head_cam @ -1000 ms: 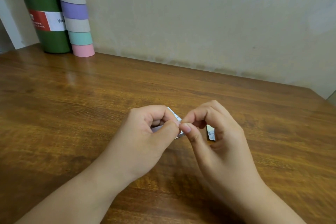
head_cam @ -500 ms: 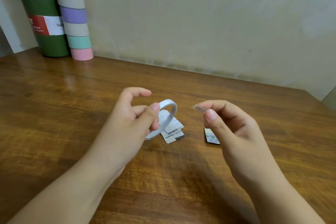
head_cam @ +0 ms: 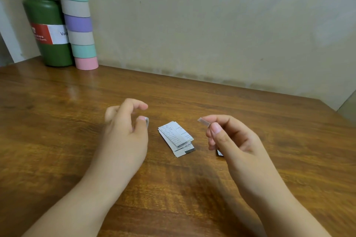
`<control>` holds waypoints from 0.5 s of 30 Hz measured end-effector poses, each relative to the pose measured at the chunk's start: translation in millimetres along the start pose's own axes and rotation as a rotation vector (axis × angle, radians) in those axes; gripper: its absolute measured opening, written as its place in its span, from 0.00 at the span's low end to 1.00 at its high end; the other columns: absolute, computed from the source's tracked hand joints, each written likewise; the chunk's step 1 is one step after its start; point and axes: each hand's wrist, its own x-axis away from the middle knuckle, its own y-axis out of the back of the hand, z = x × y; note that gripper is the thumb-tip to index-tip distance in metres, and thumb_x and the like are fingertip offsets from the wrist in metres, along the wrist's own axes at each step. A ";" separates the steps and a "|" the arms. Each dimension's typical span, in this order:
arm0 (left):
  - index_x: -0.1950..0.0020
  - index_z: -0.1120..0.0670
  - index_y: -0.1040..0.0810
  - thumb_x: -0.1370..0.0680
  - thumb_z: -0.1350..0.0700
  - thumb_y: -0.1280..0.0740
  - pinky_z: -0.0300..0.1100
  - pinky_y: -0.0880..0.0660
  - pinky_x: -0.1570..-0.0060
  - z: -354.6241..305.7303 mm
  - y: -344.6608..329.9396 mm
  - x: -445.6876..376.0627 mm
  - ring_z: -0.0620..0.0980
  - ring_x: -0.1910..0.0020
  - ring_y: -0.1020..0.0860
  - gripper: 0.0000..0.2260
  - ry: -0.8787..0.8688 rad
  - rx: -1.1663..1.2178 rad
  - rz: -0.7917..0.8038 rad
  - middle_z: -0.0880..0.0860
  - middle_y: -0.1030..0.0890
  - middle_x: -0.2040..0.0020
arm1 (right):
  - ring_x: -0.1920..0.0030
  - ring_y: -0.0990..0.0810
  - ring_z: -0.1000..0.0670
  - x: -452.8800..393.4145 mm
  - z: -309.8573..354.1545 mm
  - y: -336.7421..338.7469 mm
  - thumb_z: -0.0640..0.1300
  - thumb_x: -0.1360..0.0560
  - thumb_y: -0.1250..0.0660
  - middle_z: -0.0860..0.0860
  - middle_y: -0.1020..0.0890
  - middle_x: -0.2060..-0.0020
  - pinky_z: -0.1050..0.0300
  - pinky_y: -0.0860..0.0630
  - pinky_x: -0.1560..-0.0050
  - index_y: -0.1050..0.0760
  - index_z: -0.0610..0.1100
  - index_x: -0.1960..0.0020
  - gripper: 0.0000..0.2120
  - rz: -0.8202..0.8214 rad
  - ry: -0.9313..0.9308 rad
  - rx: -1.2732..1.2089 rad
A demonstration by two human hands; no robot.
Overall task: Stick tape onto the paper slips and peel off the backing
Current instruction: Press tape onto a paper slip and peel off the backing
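**Tape piece in hand over a wooden desk**

My right hand (head_cam: pixel 229 136) pinches a short tape piece (head_cam: pixel 203 122); my left hand (head_cam: pixel 128 131), fingers loosely curled, has something white at its thumb tip. Paper slips (head_cam: pixel 176 136) lie stacked between them on the brown wooden table (head_cam: pixel 57 111), beige wall (head_cam: pixel 212 25) behind, green flask (head_cam: pixel 48 31) and pastel striped tube (head_cam: pixel 79 21) at the back left.

Table (head_cam: pixel 57 121) runs to the wall (head_cam: pixel 212 25) at 12 o'clock. Flask (head_cam: pixel 48 31) at far 10 o'clock against the wall, tape roll stack (head_cam: pixel 79 25) touching it at its 3 o'clock. Paper slips (head_cam: pixel 176 137) piled mid-table. Left hand (head_cam: pixel 125 136) at the pile's 9 o'clock, a bit of tape roll (head_cam: pixel 147 122) at its thumb tip. Right hand (head_cam: pixel 235 140) at the pile's 3 o'clock, tape piece (head_cam: pixel 203 122) sticking out toward 10 o'clock. Single slip (head_cam: pixel 219 153) on the table under the right hand, mostly hidden.
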 end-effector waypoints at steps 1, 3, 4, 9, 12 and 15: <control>0.51 0.41 0.26 0.21 0.60 0.42 0.37 0.36 0.70 -1.0 0.3 0.7 0.39 0.70 0.29 0.13 -0.018 -0.001 0.005 0.41 0.30 0.53 | 0.65 0.26 0.61 -0.2 0.2 -0.2 0.52 0.29 0.37 0.60 0.23 0.67 0.73 0.31 0.63 0.19 0.51 0.53 0.10 -0.003 -0.003 -0.001; 0.51 0.43 0.24 0.20 0.64 0.45 0.36 0.37 0.75 -3.1 0.6 0.4 0.43 0.78 0.34 0.17 0.002 0.145 0.104 0.43 0.26 0.60 | 0.65 0.26 0.60 -0.8 -0.6 -0.4 0.52 0.28 0.37 0.59 0.24 0.67 0.72 0.30 0.63 0.19 0.51 0.53 0.11 -0.006 -0.017 -0.012; 0.52 0.45 0.23 0.20 0.67 0.46 0.36 0.37 0.78 -5.8 1.6 0.8 0.45 0.79 0.34 0.19 0.050 0.267 0.190 0.46 0.23 0.61 | 0.65 0.26 0.59 -1.4 -2.1 0.5 0.52 0.28 0.38 0.57 0.24 0.67 0.71 0.30 0.63 0.18 0.50 0.53 0.11 0.001 -0.021 -0.030; 0.56 0.56 0.16 0.28 0.74 0.44 0.35 0.39 0.79 -15.8 4.0 6.4 0.45 0.73 0.34 0.21 0.285 0.702 0.520 0.54 0.20 0.57 | 0.63 0.29 0.54 -3.8 -4.5 1.9 0.48 0.27 0.43 0.51 0.26 0.63 0.61 0.26 0.60 0.18 0.46 0.47 0.18 0.143 -0.067 -0.367; 0.50 0.53 0.15 0.34 0.67 0.36 0.37 0.37 0.75 -16.7 4.3 8.3 0.43 0.71 0.33 0.18 0.295 0.753 0.669 0.53 0.27 0.52 | 0.61 0.31 0.53 -2.7 -4.8 1.9 0.54 0.30 0.38 0.51 0.29 0.60 0.59 0.27 0.55 0.20 0.47 0.40 0.22 0.259 -0.058 -0.448; 0.47 0.54 0.16 0.44 0.61 0.33 0.40 0.36 0.71 -17.5 5.5 8.7 0.43 0.67 0.30 0.25 0.286 0.850 0.759 0.53 0.27 0.50 | 0.59 0.32 0.53 -1.8 -7.8 1.4 0.54 0.32 0.39 0.52 0.31 0.59 0.56 0.30 0.51 0.22 0.51 0.38 0.24 0.305 -0.050 -0.414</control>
